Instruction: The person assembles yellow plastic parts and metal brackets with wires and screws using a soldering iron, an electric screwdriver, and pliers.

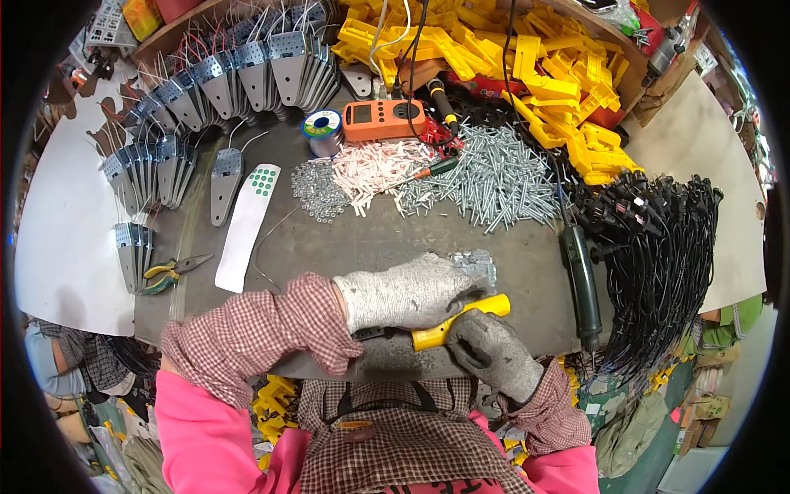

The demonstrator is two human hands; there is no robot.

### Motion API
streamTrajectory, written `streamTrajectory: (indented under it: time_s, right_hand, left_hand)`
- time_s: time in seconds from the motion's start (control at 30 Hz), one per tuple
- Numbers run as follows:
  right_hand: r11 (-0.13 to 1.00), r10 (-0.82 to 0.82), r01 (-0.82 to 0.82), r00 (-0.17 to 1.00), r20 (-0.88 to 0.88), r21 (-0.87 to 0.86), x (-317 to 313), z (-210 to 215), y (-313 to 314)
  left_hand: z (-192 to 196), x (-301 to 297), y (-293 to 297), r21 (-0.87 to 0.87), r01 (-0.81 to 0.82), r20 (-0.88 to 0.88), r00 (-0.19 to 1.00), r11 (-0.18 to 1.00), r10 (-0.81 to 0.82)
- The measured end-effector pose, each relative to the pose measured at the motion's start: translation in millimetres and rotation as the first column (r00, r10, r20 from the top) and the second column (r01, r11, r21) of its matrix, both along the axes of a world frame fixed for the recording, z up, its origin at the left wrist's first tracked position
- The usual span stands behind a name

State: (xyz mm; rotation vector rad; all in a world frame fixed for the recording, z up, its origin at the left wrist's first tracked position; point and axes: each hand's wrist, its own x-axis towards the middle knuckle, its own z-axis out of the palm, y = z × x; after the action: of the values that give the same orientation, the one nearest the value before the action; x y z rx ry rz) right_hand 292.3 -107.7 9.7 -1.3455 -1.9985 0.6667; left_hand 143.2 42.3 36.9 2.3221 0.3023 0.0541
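Observation:
A yellow plastic housing [494,305], long and narrow, lies tilted between my hands above the near edge of the bench. My right hand [496,354], in a grey glove, is closed on its near side. From the left comes my left hand [411,292], in a pale knitted glove, its fingers curled down against the housing's far side. Whether those fingertips also hold something small is hidden. Just beyond them sits a small heap of shiny pieces [477,265], too blurred to name. A black part [372,333] shows partly under my left wrist.
Screws [502,177], pink-white sleeves [370,169] and nuts [321,189] are heaped beyond my hands. An electric screwdriver [582,284] and black cables [666,255] lie right; pliers [174,273], a white strip [247,235] and metal plates [226,177] left. Yellow housings fill the back.

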Motion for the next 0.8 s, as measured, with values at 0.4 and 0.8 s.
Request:
streamTrajectory:
  time_s: [0.4,0.8]
  right_hand:
    - [1.000,0.011,-0.011,1.000,0.006,-0.024,0,7,3]
    - [1.000,0.009,-0.008,0.999,0.039,-0.020,-1,6,2]
  left_hand:
    - [-7,12,-1,0.183,0.056,0.209,0.973,0.981,-0.095]
    - [13,1,19,-0.061,0.217,-0.257,0.940,0.974,-0.226]
